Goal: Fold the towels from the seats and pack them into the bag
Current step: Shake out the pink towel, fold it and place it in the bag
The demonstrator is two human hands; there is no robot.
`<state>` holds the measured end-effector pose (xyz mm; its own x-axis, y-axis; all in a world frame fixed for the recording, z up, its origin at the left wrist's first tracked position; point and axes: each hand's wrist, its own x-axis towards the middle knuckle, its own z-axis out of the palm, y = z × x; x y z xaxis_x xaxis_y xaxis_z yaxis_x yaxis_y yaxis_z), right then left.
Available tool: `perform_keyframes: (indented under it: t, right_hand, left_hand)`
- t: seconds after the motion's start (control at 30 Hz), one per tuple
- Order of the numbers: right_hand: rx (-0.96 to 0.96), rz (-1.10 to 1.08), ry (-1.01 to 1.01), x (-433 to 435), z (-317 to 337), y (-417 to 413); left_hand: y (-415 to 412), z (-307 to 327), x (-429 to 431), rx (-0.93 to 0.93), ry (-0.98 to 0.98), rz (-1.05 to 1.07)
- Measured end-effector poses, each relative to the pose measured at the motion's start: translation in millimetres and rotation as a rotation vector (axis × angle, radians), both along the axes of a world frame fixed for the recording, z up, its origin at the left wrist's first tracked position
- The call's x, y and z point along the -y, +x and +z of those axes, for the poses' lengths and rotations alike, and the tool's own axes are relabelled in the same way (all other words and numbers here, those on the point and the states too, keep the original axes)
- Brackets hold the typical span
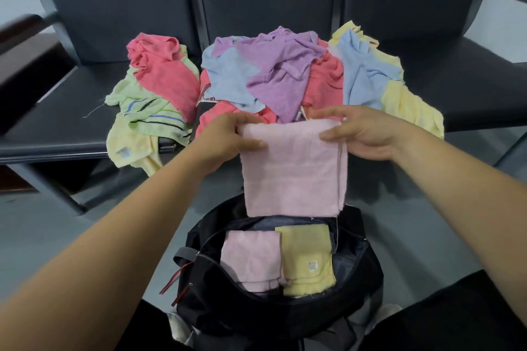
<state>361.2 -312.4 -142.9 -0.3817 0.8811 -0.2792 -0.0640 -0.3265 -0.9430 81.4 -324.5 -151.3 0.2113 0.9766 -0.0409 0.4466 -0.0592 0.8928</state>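
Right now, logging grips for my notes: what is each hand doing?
Left hand: pinches the folded pale pink terry towel at its top left.
Right hand: pinches its top right.

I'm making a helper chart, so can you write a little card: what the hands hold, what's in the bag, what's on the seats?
Left hand: pinches the folded pale pink terry towel at its top left corner
Right hand: pinches its top right corner
Black fabric bag: open, holding a folded pink towel and a folded yellow towel
Dark seats: heaps of unfolded coloured towels
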Motion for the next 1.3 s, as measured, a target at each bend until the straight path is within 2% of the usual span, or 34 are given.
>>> perform_keyframes:
  t: [0.03,0.1,0.17,0.2,0.3,0.4,0.53,0.6,0.7,0.8,0.93,1.1,1.2,1.3]
  right_hand:
    - [0.12,0.004,0.045,-1,-4,1]
    - [0.482,-0.018,0.223,-2,-11,1]
    - [0.764,-0.049,0.385,-4,-18,0]
    - [0.811,-0.074,0.428,-5,-21,0]
    - [0.75,-0.177,0.473,-3,-33,-1]
    - [0.504,-0.249,0.329,5,-62,4]
    - [0.246,-0.295,0.042,15,-117,10]
    - [0.192,-0.319,-0.053,19,-150,12]
    - [0.266,-0.287,-0.176,30,-205,16]
    - [0.335,-0.21,-0.345,40,-239,26]
    - [0.466,-0.114,-0.529,32,-279,36]
    - [0.581,-0.341,-0.519,10,-337,27]
    - [0.755,-0.259,-0.526,11,-365,17]
    - [0.958,-0.212,-0.488,17,-383,11]
  left_hand:
    - [1,-2,0,-0.137,0.069,0.002]
    - [4,-8,-1,-0.299,0.148,0.009]
    - [8,-17,-3,-0.349,0.188,0.028]
    - [11,-21,-3,-0.362,0.208,0.041]
    - [13,-35,-7,-0.36,0.257,0.06]
    - [10,-49,-7,-0.273,0.24,0.038]
    - [14,-90,-1,-0.305,0.051,-0.047]
    - [19,-118,6,-0.293,-0.098,-0.071]
    - [24,-165,17,-0.311,-0.314,-0.111]
    - [29,-203,26,-0.21,-0.521,-0.129]
    - [44,-252,23,-0.207,-0.642,-0.117]
    - [65,-308,11,-0.275,-0.625,0.083]
    - [76,-338,15,-0.265,-0.747,0.115]
    - [84,-366,18,-0.378,-0.791,0.142]
